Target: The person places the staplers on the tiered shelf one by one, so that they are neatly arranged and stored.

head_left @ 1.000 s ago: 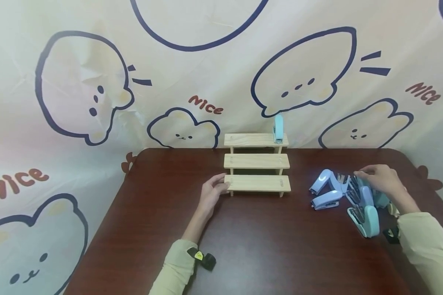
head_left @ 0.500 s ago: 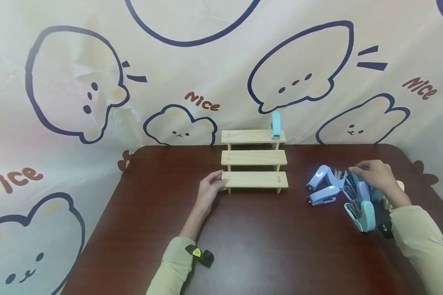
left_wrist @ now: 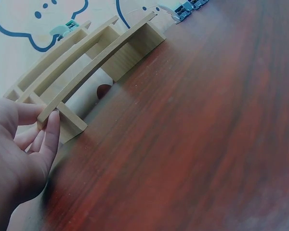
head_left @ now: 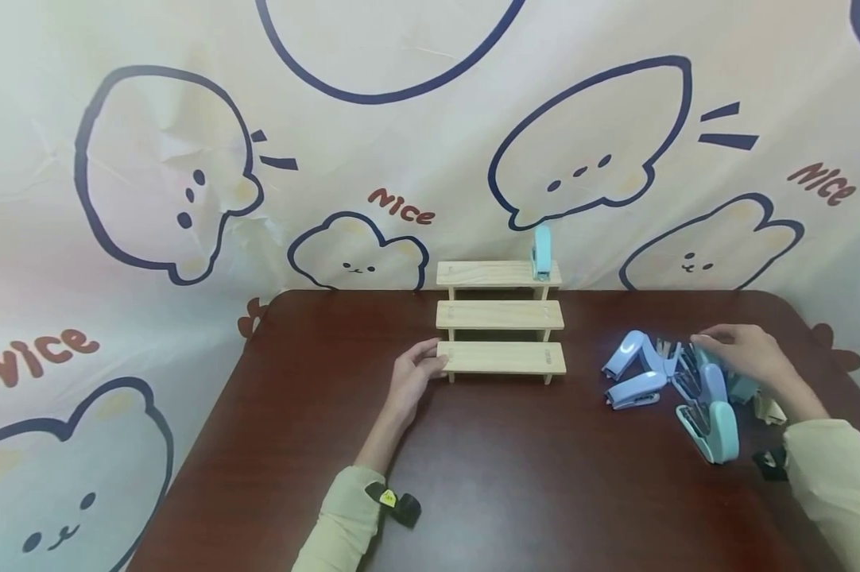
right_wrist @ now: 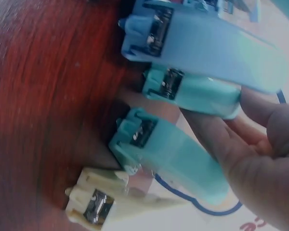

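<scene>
My left hand (head_left: 410, 377) pinches the left end of the lowest step of a three-step wooden stand (head_left: 501, 357); in the left wrist view the thumb and fingers (left_wrist: 52, 130) close on the board's corner. A light-blue stapler (head_left: 541, 253) stands upright on the top step's right side. At the right, my right hand (head_left: 748, 357) is over a cluster of staplers. The right wrist view has its thumb and index finger around the end of a teal stapler (right_wrist: 197, 94). A larger blue stapler (right_wrist: 216, 50) lies beside it, with another teal stapler (right_wrist: 173, 154) on the other side.
Two periwinkle staplers (head_left: 633, 389) lie at the cluster's left, and a mint stapler (head_left: 719, 433) is at its front. A cream stapler (right_wrist: 98, 202) sits near the right wrist. The brown table (head_left: 530, 477) meets a cartoon-printed backdrop (head_left: 459, 143) behind the stand.
The head view tilts slightly and returns. My right wrist shifts a little to the right while its fingers stay at the cluster. My left hand keeps its hold on the stand.
</scene>
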Tool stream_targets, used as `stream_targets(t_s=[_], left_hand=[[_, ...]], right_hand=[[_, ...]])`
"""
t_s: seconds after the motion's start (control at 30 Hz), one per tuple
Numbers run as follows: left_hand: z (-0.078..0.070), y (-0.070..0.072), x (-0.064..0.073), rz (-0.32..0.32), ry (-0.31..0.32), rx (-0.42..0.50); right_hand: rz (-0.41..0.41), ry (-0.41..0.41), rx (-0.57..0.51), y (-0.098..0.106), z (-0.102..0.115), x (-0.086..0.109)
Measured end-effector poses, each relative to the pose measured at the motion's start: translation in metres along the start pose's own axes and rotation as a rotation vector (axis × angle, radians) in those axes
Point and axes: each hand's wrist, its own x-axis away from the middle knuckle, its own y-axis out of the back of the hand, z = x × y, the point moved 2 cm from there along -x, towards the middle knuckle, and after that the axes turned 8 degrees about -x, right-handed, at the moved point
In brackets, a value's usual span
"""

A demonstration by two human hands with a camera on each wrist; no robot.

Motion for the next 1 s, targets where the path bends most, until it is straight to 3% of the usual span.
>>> stream_targets(t_s=[0.17,0.33,0.67,1.0], left_hand=[[0.0,0.0,-0.002,0.003,-0.016,0.003],[-0.001,0.0,-0.004,0.006,-0.018,0.011],[0.001,-0.001,-0.003,0.008,-0.015,0.004],[0.002,0.0,0.0,-0.001,-0.011,-0.001]], right_hand=[[0.087,0.042,0.039,0.005,0.002,0.002],[0.099,0.081,0.092,0.007,0.009,0.001],[-0.079,0.099,0.076,0.006,0.008,0.009],[-0.233,0.113,0.047,0.013,0.021,0.013]])
